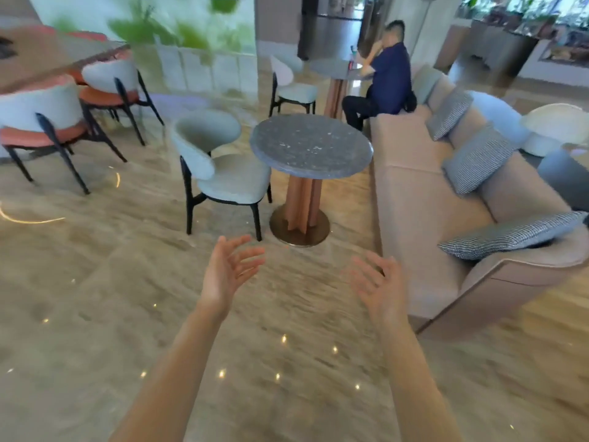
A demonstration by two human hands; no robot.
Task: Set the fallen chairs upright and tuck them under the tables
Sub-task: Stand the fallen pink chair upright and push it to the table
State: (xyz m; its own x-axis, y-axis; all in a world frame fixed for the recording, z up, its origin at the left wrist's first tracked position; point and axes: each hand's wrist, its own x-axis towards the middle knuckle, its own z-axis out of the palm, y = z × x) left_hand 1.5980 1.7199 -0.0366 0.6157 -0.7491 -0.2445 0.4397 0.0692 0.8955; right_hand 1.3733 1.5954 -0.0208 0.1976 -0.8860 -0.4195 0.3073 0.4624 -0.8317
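Note:
A pale grey upholstered chair point(223, 170) with black legs stands upright, its seat edge tucked against the round dark stone table point(310, 145) on a wooden pedestal. My left hand point(228, 271) and my right hand point(379, 287) hover in front of me above the floor, palms facing each other, fingers spread and relaxed, holding nothing. Both hands are short of the chair and table, touching neither. No fallen chair shows in this view.
A long beige sofa point(430, 202) with striped cushions runs along the right. Two orange-seated chairs point(44, 122) stand at a long table at left. A second grey chair point(291, 87) and round table stand behind, where a person point(382, 78) sits. Polished floor lies underfoot.

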